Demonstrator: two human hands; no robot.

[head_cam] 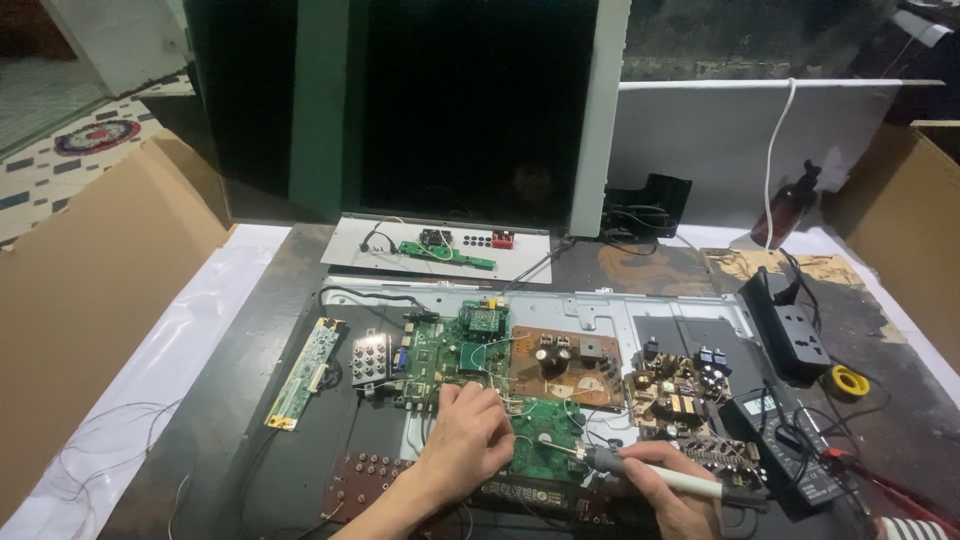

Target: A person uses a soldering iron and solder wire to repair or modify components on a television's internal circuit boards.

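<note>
Two hands are low in my view, both over the boards at the front of the bench. My left hand [470, 440] is curled, fingertips pressed down on the lower edge of the large green main board [455, 355], with thin pale wires running out from under the fingers; I cannot tell whether it pinches one of them. My right hand [670, 490] is closed around a soldering iron [650, 472] with a white grip, held nearly flat and pointing left, its metal tip just at the right edge of the smaller green circuit board [540, 440] that lies between my hands. Just behind that board sits a brown power board [565, 365] with dark round capacitors, and to its right another brown board [675, 390] crowded with components. All these lie on a pale metal chassis plate [690, 320]. A narrow green strip board [305, 372] lies well left on the dark tabletop. At right I see a black power strip [790, 330], a yellow roll [850, 382] beside it, and a multimeter [790, 440] near my right hand. A brown bottle [790, 205] stands at the back.
</note>
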